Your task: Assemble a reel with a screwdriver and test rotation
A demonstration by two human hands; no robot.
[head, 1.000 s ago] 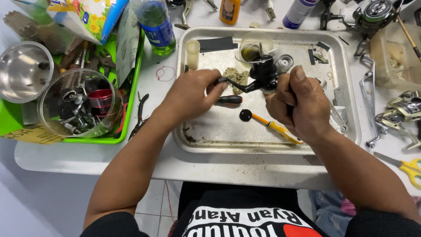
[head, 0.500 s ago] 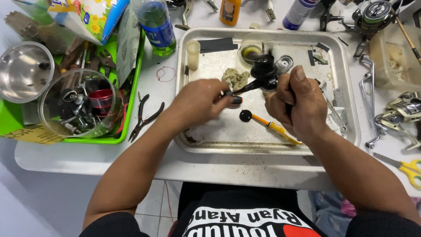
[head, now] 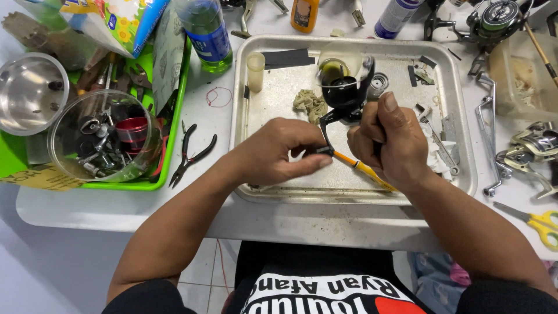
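1. A person sits at a white tabletop point(head: 116, 203) and works over a metal tray point(head: 459, 134), seen from above by a head camera.
2. The right hand point(head: 392, 145) is wrapped in a firm grip round the body of a black fishing reel point(head: 343, 93), which is held just above the tray's middle, toward 12 o'clock from the hands.
3. The left hand point(head: 279, 154) pinches the knob end of the reel's thin black handle arm point(head: 323, 131), fingers closed narrowly on it.
4. Change: half a second ago the left hand sat higher, level with the reel; now it has swung down toward 6 o'clock, and the handle arm points downward with it.
5. In that time the reel has also lifted a little toward the tray's far edge.
6. I judge this to mean the handle is being cranked or tested on the reel, with the reel steadied by the right hand.
7. A yellow-handled tool point(head: 363, 168) lies on the tray under the hands, untouched.
8. At 9 o'clock, black pliers point(head: 192, 154) lie on the tabletop beside a green tray point(head: 174, 139) of parts.
9. At 3 o'clock lie more reels point(head: 535, 145) and yellow scissors point(head: 537, 221).
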